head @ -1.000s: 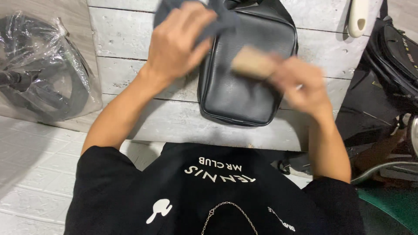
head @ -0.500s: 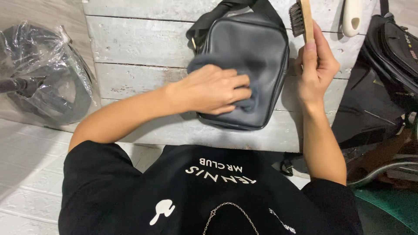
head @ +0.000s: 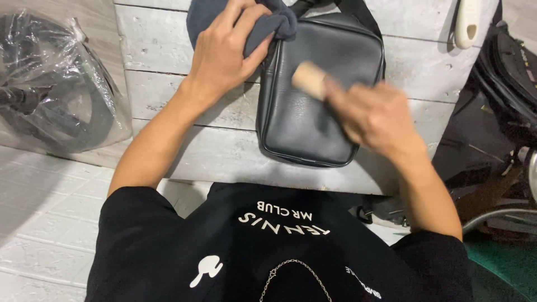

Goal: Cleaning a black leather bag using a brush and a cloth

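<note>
Left hand (head: 224, 56) clamped on dark cloth (head: 263, 22) at bench (head: 168, 67) far edge; right hand (head: 372, 120) gripping wooden brush (head: 309, 80) over black bag (head: 313, 106).

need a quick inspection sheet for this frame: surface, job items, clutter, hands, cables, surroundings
Surface: whitewashed plank tabletop, worn paint.
Job's things: black leather bag lying flat; dark grey cloth at its top corner; wooden-handled brush, blurred.
Clutter: white handled object at the far edge.
Grippers: left hand grips the cloth; right hand holds the brush over the bag.
Cables: nothing seen.
Surroundings: plastic-wrapped black item on the left; black bags on the right; pale tiled floor.
</note>
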